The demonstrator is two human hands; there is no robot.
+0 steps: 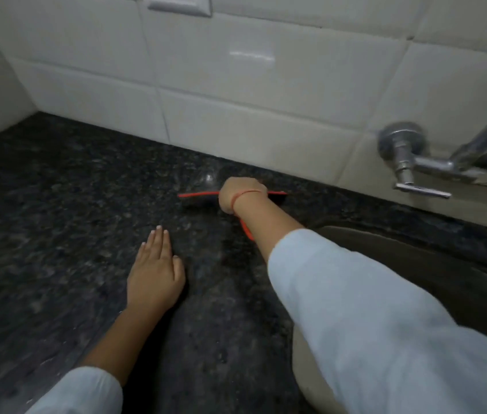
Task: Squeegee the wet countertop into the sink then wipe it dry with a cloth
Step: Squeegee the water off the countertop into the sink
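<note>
My right hand [240,194] reaches far across the dark speckled granite countertop [57,222], close to the back wall. It grips a red squeegee [197,195], whose blade lies crosswise on the stone; its red handle shows under my wrist. A wet shine sits just beyond the blade. Flat on the counter nearer to me rests my left hand [154,271], fingers together and holding nothing. The sink [433,264] lies to the right, partly hidden by my right sleeve. No cloth is in view.
White wall tiles [236,85] rise behind the counter and along the left side. A metal wall tap [409,162] with a lever sticks out above the sink at the right. A white switch plate [181,4] sits at the top.
</note>
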